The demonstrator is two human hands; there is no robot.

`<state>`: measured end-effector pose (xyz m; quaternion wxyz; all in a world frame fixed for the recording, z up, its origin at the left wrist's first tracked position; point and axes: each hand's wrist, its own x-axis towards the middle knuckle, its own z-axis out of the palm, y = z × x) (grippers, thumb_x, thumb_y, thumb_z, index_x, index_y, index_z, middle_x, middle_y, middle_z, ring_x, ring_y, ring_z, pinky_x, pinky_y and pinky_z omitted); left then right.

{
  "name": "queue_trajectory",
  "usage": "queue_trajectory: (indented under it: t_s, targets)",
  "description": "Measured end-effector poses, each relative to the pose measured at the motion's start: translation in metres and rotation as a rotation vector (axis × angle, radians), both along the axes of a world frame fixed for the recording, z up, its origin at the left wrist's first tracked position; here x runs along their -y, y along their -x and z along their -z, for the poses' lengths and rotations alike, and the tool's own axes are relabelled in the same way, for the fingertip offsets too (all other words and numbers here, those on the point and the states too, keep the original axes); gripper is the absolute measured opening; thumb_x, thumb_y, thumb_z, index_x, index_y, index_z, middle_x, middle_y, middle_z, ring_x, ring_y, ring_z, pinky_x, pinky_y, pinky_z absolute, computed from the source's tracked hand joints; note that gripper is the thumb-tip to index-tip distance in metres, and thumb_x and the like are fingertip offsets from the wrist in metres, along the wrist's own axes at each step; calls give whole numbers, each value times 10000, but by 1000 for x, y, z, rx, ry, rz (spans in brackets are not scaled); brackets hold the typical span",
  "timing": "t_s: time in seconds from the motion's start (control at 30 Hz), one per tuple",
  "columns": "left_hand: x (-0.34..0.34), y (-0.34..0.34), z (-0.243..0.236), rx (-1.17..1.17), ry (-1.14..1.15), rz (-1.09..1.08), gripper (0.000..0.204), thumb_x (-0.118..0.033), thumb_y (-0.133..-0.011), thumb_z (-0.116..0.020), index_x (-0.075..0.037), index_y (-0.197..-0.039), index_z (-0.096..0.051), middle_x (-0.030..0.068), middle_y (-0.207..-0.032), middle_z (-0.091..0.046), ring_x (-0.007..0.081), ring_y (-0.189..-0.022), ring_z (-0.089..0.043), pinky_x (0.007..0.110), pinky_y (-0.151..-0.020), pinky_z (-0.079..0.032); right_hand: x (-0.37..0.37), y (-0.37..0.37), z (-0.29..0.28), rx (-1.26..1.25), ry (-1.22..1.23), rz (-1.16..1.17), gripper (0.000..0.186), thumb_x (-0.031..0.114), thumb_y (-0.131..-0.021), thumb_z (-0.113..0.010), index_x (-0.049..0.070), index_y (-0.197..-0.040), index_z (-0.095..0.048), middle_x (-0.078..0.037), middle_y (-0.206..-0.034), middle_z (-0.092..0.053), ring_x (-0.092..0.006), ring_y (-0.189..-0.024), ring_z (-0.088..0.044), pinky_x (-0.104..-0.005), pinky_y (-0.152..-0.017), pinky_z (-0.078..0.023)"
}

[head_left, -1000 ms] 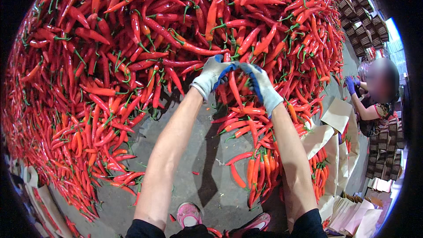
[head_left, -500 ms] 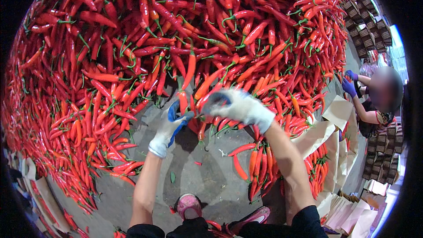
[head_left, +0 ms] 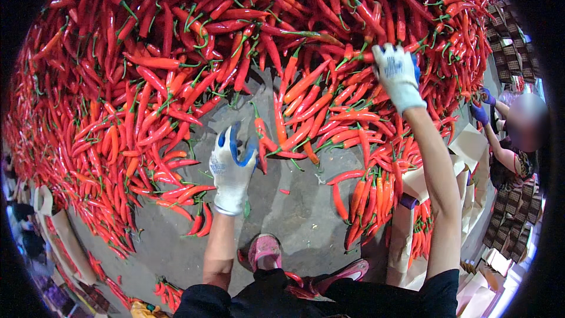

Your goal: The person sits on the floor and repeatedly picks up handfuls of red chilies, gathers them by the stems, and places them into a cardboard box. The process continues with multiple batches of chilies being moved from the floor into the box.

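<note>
My left hand (head_left: 232, 165), in a white glove with a blue palm, is raised over the concrete floor (head_left: 294, 197), fingers curved but apart, with nothing visible in it. A few red chillies (head_left: 261, 129) lie just beyond its fingertips. Farther up and right, my right hand (head_left: 395, 75), gloved the same way, has its fingers bent down onto the big heap of red chillies (head_left: 176, 17); whatever lies under them is hidden.
At the right, a co-worker (head_left: 500, 153) in purple gloves works at the heap's edge, near stacked brown patterned packs (head_left: 509, 224). Crumpled beige paper (head_left: 471, 147) with chillies lies right of my arm; more paper (head_left: 70, 247) is at lower left. My pink shoes (head_left: 265, 253) show below.
My hands have separated: the right moved up and right onto the heap, the left down and left, its fingers now empty. The whole view has shifted slightly.
</note>
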<state>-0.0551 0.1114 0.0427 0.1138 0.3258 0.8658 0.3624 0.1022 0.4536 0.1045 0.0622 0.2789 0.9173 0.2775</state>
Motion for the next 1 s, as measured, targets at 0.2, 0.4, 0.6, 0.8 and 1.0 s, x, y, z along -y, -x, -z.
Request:
queue_trajectory:
  t_s: [0.2,0.4,0.6,0.8,1.0]
  targets:
    - [-84,3,5,-113,-7,352,365,-160,-801,-617,-70,-1153,-586,167,-1097,-605,355,-905,-627,417,-781,-516,115,-33,25,-160,499,-122,377,394,-818,-621,100,-1050,-588,-118,-972,-636,-309,-979,-573,-442,-852,-422]
    - [-161,5,47,-180,278,453,395,-283,-829,-604,-69,-1153,-539,195,-1029,-619,349,-884,-642,440,-751,-521,165,-60,33,-493,1204,536,448,261,-844,-653,-8,-1185,-546,-163,-996,-648,-278,-822,-627,-355,-757,-496]
    - [-91,-5,16,-93,-83,283,386,-183,-740,-688,-115,-1114,-622,149,-1022,-617,336,-928,-620,412,-732,-515,196,-101,51,-1286,1767,960,249,261,-928,-546,76,-1087,-598,18,-755,-574,-84,-573,-522,-228,-497,-428]
    - [-19,-65,-17,-351,-314,747,522,-116,-658,-685,-224,-1165,-624,64,-1070,-595,262,-896,-607,414,-766,-508,236,-85,65,-1579,2197,998,358,318,-951,-514,95,-1229,-544,-14,-1121,-586,-152,-915,-599,-296,-800,-495]
    - [-10,-116,4,-140,-387,1046,531,-202,-760,-641,-158,-1282,-553,86,-1089,-611,281,-936,-623,397,-768,-530,240,-129,68,-1441,2731,1025,273,247,-952,-507,27,-1081,-604,-87,-1012,-659,-195,-897,-636,-324,-844,-494]
